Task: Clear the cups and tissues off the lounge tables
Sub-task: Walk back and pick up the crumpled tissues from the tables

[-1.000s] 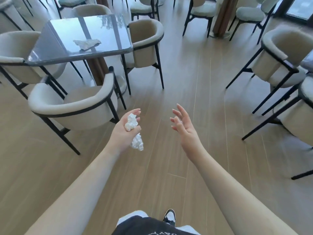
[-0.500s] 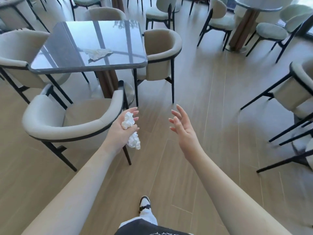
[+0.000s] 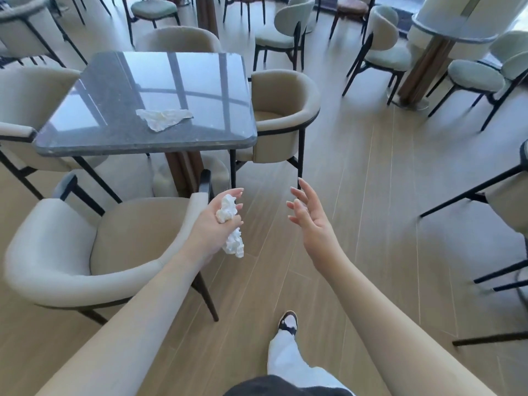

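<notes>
L hand (image 3: 213, 227) round tissues (image 3: 230, 228)

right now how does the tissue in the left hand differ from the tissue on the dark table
The tissue in the left hand is crumpled into a tight wad; the tissue on the table lies spread out, almost flat. The left hand grips the first one above the floor; the second rests untouched on the dark table. The held one looks bright white, the flat one slightly creamier. Both are used paper tissues still to be cleared.
</notes>
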### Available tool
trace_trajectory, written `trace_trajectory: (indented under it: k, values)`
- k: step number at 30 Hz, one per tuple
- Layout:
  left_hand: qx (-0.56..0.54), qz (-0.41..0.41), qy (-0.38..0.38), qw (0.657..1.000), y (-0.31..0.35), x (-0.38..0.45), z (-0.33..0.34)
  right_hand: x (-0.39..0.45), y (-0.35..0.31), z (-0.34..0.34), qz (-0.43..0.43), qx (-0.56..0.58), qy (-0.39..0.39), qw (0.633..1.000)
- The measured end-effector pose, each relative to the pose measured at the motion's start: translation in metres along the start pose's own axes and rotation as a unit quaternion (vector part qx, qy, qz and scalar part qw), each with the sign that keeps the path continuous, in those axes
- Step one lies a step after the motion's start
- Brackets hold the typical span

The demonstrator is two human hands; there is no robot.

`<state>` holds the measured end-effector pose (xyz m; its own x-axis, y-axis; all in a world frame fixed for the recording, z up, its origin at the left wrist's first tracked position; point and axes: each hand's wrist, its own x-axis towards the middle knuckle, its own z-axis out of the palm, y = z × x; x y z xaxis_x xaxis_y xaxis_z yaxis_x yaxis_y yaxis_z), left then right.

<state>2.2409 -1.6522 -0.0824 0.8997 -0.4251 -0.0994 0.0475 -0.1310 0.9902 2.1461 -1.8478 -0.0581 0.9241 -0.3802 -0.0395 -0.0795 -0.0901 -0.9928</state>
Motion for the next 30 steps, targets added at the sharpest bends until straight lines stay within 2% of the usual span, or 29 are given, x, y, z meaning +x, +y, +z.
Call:
trace_trajectory:
  k: [15, 22, 30]
  values:
    - [-0.004, -0.011, 0.079, 0.997, 0.037, 0.228, 0.010, 0.267, -0.007, -0.030, 0.010, 0.027, -0.051, 0.998]
    - [-0.002, -0.030, 0.134, 0.990, 0.024, 0.304, -0.033, 0.366, 0.002, 0.016, 0.024, 0.013, -0.104, 0.994]
    - [-0.007, -0.042, 0.189, 0.981, 0.022, 0.398, -0.135, 0.479, -0.007, 0.097, 0.033, 0.016, -0.134, 0.990]
